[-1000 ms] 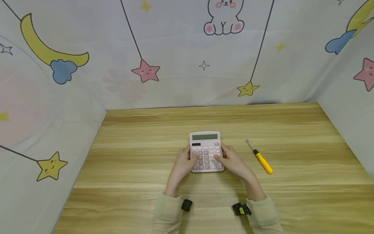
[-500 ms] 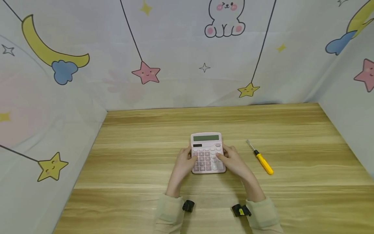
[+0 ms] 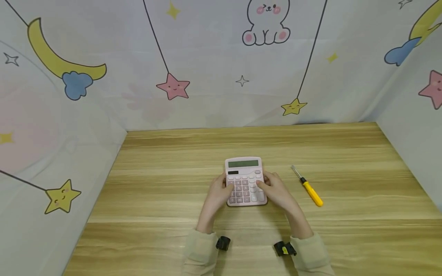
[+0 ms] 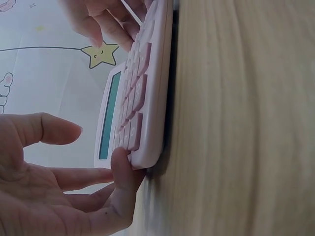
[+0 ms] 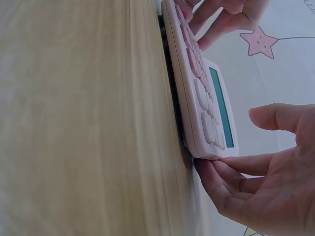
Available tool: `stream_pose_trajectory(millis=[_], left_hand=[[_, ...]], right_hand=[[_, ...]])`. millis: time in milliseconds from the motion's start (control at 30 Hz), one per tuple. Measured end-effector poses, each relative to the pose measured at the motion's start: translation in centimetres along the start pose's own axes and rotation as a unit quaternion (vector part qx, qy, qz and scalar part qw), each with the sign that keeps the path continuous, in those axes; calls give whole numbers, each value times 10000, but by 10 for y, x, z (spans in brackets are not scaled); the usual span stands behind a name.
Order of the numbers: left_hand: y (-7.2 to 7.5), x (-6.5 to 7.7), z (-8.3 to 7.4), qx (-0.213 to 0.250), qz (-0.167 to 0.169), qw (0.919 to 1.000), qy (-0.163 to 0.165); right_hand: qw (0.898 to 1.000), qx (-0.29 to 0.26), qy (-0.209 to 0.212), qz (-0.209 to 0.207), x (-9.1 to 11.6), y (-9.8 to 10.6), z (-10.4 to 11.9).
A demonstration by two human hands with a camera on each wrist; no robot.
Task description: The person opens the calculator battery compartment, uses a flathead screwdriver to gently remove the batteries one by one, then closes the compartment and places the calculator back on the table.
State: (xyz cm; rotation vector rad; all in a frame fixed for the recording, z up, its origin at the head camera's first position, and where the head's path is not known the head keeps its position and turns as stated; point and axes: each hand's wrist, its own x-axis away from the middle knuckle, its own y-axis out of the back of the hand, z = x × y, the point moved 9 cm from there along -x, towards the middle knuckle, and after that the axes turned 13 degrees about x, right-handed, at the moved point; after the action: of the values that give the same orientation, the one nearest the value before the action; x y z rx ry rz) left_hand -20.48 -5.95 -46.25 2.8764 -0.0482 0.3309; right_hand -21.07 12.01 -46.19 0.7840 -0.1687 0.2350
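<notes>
A pale pink calculator (image 3: 245,188) lies on the wooden table, its green display (image 3: 243,163) away from the person. At its left edge my left hand (image 3: 216,192) holds it, fingers bent against the side. My right hand (image 3: 279,192) holds the opposite edge the same way. From above, both thumbs overlap the keys. The wrist views show the left thumb (image 4: 51,129) and the right thumb (image 5: 275,117) raised off the keypad, with fingertips right at the calculator's lower side edges. A thin dark gap runs under the casing.
To the right of the calculator lies a screwdriver (image 3: 312,194) with a yellow handle and metal shaft. Black wrist devices (image 3: 223,243) sit by both sleeves. White cloth (image 3: 207,111) printed with stars and moons walls off the table's back and sides.
The calculator has shifted very slightly toward the person with both hands on it. The view has also drifted a little. The screwdriver lies where it was.
</notes>
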Motion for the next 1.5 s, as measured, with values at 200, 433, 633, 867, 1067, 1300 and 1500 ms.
stream_pose_trajectory(millis=[200, 433, 633, 867, 1067, 1300, 1500], left_hand=[[-1, 0, -5, 203, 75, 9997, -56], [1, 2, -6, 466, 71, 9989, 10], [3, 4, -4, 863, 138, 9961, 134], [5, 6, -4, 1115, 89, 9933, 276], [6, 6, -6, 1280, 21, 9915, 219], [6, 6, -8, 1544, 77, 9877, 243], [6, 7, -13, 1768, 110, 9841, 144]], right_hand=[[10000, 16, -71, -41, 0, 1, 0], [9999, -8, -87, -65, 2, 2, 2], [9999, 26, -66, -116, 3, 4, 3], [9999, -46, -33, -135, 5, 5, 6], [9998, -106, -57, -135, 8, 6, 7], [9997, -180, -26, -153, 9, 9, 10], [9992, -330, 66, -202, 10, 14, 13]])
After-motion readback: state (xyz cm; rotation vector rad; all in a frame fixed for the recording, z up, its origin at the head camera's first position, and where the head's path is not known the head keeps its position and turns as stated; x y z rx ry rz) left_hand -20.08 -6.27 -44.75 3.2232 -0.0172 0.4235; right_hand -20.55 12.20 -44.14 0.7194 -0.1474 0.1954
